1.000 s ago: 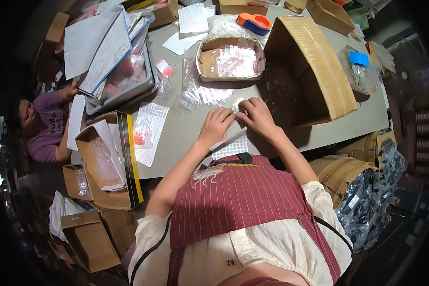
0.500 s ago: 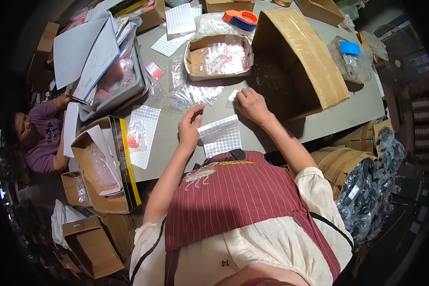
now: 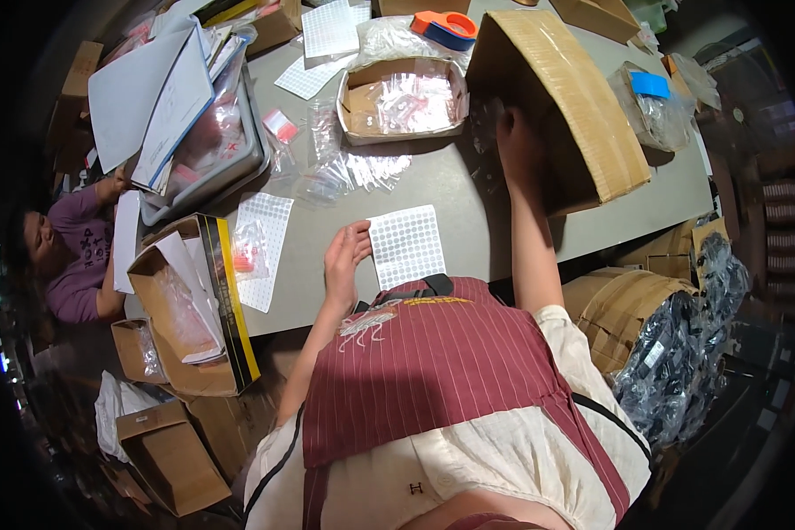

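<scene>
A white sheet of round grey stickers (image 3: 407, 248) lies at the table's near edge, against my apron. My left hand (image 3: 344, 258) is at its left edge, fingers loosely stretched and apart, the tips touching the sheet. My right hand (image 3: 516, 137) reaches into a large cardboard box (image 3: 583, 115) lying on its side, its opening facing left. Shadow in the box hides the fingers and anything in them. Small clear zip bags (image 3: 375, 170) are spread on the table ahead of my hands. Behind them a shallow carton (image 3: 404, 137) holds more small bags.
An orange and blue tape dispenser (image 3: 444, 29) sits behind the carton. At left are a grey bin (image 3: 261, 150) piled with papers and bags, another sticker sheet (image 3: 269, 212) and an open box (image 3: 185, 375). A person in purple (image 3: 84, 252) is beyond them. A wrapped bundle (image 3: 654, 97) stands at right.
My right hand has moved from the tabletop, where it was by a small bag, up and right into the large box. My left hand has drawn back to the sticker sheet, which now looks flatter.
</scene>
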The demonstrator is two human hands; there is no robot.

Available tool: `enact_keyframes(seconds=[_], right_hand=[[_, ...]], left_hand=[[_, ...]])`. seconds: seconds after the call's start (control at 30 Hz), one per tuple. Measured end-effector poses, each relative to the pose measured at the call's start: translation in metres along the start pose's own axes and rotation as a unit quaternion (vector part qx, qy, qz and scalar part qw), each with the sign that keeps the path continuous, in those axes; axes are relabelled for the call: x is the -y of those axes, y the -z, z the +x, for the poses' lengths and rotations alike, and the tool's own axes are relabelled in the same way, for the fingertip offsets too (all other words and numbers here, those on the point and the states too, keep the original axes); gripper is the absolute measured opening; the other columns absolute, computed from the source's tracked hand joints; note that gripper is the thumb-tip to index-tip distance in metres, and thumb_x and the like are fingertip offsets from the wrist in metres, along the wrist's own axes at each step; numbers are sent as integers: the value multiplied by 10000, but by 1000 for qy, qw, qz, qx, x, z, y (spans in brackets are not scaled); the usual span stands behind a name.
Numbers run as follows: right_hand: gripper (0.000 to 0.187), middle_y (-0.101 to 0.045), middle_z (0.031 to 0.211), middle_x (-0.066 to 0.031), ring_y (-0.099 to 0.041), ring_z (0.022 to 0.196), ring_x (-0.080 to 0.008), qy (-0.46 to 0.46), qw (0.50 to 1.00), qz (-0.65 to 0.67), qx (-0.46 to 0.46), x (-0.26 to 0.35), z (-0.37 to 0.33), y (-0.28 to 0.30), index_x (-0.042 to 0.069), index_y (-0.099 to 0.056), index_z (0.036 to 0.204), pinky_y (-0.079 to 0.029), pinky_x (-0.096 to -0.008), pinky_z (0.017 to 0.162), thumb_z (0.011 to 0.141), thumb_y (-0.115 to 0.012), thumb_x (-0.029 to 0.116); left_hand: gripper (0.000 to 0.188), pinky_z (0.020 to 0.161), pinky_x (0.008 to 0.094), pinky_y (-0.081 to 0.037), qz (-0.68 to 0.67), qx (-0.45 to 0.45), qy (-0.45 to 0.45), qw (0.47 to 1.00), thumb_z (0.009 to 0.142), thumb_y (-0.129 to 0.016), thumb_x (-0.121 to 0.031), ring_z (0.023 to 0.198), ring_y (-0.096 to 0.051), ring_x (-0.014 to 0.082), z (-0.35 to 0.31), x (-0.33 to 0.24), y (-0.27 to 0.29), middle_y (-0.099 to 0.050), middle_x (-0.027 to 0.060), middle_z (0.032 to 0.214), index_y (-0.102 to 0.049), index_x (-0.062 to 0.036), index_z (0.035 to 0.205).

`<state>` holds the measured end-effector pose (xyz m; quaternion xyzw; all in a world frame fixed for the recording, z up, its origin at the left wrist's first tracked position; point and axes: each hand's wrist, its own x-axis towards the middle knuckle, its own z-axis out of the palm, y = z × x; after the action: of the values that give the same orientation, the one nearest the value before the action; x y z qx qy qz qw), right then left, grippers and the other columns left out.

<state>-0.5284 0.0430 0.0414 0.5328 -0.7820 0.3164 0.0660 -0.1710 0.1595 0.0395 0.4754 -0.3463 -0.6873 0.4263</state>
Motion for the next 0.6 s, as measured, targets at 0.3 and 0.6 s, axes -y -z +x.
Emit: enact_keyframes(seconds=[0.3, 0.6], right_hand=[[274, -735, 1081, -206, -714, 997, -375, 40, 976, 207, -47, -2, -8, -31, 44, -679, 1241, -563, -403, 894, 988, -623, 133], [235, -699, 1058, -126, -656, 1035, -336, 295, 872, 276, 276, 64, -109, 47, 41, -675, 1072, -495, -436, 937, 852, -748, 78]], left_hand=[[637, 884, 273, -532, 4, 48, -7, 999, 937, -672, 7, 990, -678, 149, 12, 3, -18, -731, 132, 1125, -385, 45, 1504], [536, 924, 284, -550, -16, 115, 88, 989, 893, -689, 31, 1035, -688, 162, 33, -7, -29, -705, 122, 1187, -556, 40, 1412]])
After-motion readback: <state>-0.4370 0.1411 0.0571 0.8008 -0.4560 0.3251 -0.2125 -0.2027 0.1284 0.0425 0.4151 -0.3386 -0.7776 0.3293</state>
